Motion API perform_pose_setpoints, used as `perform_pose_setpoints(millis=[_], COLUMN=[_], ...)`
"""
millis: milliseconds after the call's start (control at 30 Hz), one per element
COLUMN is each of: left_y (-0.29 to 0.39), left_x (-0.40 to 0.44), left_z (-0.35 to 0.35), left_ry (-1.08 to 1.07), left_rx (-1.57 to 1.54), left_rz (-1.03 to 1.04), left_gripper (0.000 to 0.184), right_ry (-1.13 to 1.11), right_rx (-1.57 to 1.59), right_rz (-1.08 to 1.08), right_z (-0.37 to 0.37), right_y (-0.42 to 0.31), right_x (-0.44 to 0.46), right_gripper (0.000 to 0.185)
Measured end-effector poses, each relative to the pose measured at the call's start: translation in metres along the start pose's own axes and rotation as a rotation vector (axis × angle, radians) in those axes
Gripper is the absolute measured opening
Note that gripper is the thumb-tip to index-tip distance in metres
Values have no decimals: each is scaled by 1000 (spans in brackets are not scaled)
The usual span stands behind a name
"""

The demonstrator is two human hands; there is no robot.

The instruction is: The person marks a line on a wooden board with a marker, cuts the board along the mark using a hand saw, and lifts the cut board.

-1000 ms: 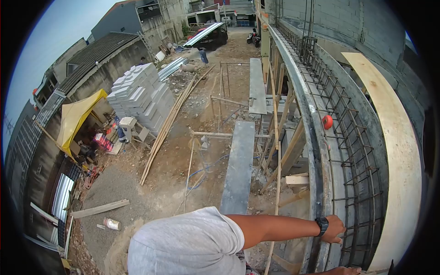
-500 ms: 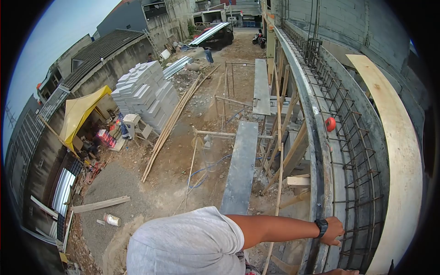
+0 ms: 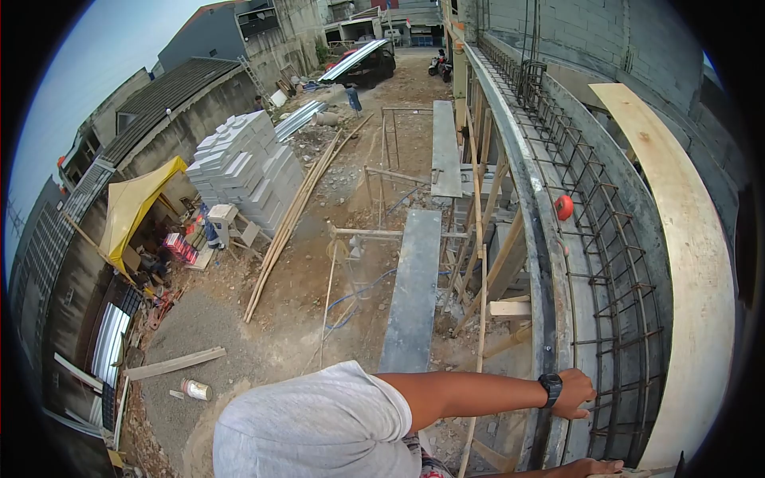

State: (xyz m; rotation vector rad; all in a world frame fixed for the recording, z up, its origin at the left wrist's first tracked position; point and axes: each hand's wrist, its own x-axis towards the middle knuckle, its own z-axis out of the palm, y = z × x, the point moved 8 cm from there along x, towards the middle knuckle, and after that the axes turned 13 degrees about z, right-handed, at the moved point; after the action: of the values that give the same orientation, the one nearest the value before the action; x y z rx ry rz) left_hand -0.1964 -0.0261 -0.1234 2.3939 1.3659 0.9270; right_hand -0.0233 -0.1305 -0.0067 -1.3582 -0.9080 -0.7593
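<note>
My left hand [image 3: 572,393], with a black watch [image 3: 551,388] on the wrist, is at the inner side of the formwork edge [image 3: 559,319], beside the rebar cage [image 3: 617,279]. Its fingers are curled, and whatever they may hold is hidden. Low at the frame's bottom edge is my right hand [image 3: 594,467], partly cut off. Its fingers lie over the end of a pale wooden board [image 3: 637,473], most of which is out of view. A red-orange round object [image 3: 564,208] sits on the formwork edge ahead of my left hand.
A long plywood strip [image 3: 692,263] curves along the right side of the formwork. Below lie grey planks [image 3: 414,287] on bamboo scaffolding, a blue hose [image 3: 358,295], stacked white blocks [image 3: 247,167], a yellow canopy [image 3: 139,203] and a bucket [image 3: 196,389]. A person [image 3: 353,97] stands far off.
The view has shifted slightly. My left hand is a little higher in view with its fingers more curled. My right hand and the wooden board have come further in at the bottom.
</note>
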Motion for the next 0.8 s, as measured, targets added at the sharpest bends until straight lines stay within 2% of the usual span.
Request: perform_pose_setpoints(millis=[67, 267, 367, 467, 567, 667, 767, 800], left_y=[1, 3, 3, 4, 4, 4, 8, 8], left_x=[-1, -6, -7, -7, -7, -7, -7, -7], left_z=[-3, -8, -8, -10, -10, -12, -16, -17], left_ry=[28, 132, 154, 153, 183, 182, 231, 239], left_rx=[-6, -57, -56, -55, -63, -94, -86, -83], left_rz=[10, 64, 84, 90, 101, 99, 134, 140], left_gripper=[39, 43, 49, 51, 49, 48, 46, 45], right_ry=[-29, -5, -9, -23, -72, 17, 24, 4], right_rx=[28, -89, 71, 375, 330, 23, -81, -257], right_rz=[64, -57, 39, 263, 440, 44, -11, -192], right_z=[-3, -3, -2, 8, 15, 4, 7, 14], right_y=[-5, -10, -2, 23, 43, 20, 24, 15], right_x=[1, -1, -1, -6, -14, -5, -9, -14], right_gripper=[34, 34, 36, 37, 38, 33, 31, 33])
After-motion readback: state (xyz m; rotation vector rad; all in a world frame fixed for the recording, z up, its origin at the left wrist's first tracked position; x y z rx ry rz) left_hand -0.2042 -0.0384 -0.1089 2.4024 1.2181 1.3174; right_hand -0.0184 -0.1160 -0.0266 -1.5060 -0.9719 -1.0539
